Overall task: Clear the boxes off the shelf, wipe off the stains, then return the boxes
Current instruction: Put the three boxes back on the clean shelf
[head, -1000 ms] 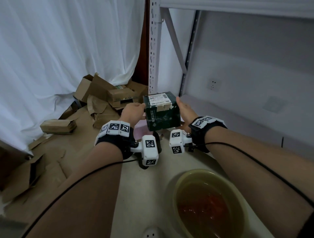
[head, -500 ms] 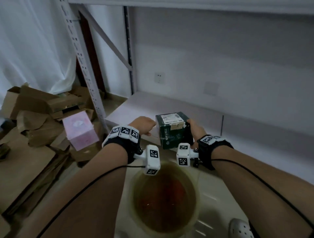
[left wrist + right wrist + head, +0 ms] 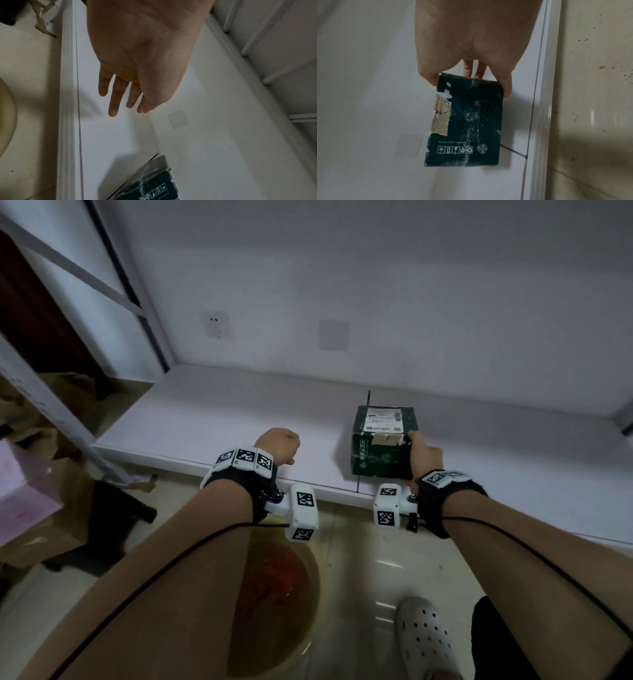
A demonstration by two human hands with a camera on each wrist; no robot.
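The dark green box (image 3: 383, 441) sat on the white shelf (image 3: 219, 419) near its front edge, the right hand (image 3: 423, 455) gripping its right side, thumb on the top corner and fingers (image 3: 468, 70) behind. The left hand (image 3: 277, 445) hovered over the shelf holding nothing, fingers (image 3: 114, 102) loosely extended. On the floor below, a basin (image 3: 310, 625) held murky water with a red cloth (image 3: 274, 580) in it.

Dim, flat indoor light; soft shadows are cast on the shelf (image 3: 219, 419). Edges are bent by wide-angle distortion; slight blur.
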